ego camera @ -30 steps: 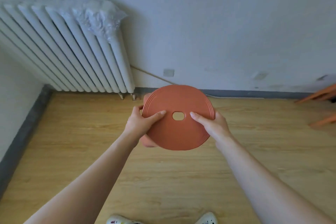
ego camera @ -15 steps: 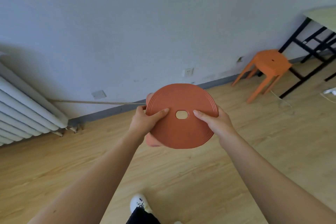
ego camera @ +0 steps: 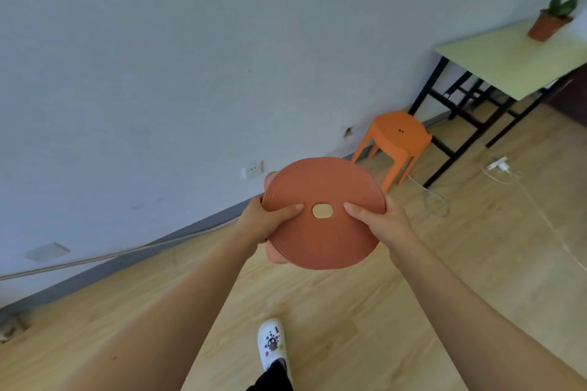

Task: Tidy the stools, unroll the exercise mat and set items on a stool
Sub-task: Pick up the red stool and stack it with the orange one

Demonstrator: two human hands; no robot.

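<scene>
Head view: with left hand (ego camera: 263, 220) and right hand (ego camera: 381, 222) clamped on opposite rims of the round stool (ego camera: 324, 238), held mid-scene above the floor (ego camera: 317, 311), carry level toward the orange stool (ego camera: 397, 136) at far right beside the worktop (ego camera: 508, 63), squaring up before lowering.

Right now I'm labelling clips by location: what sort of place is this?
Probably a sparsely furnished room in a home or office: wood-look floor, an orange stool by the wall, and a desk carrying a potted plant.
</scene>
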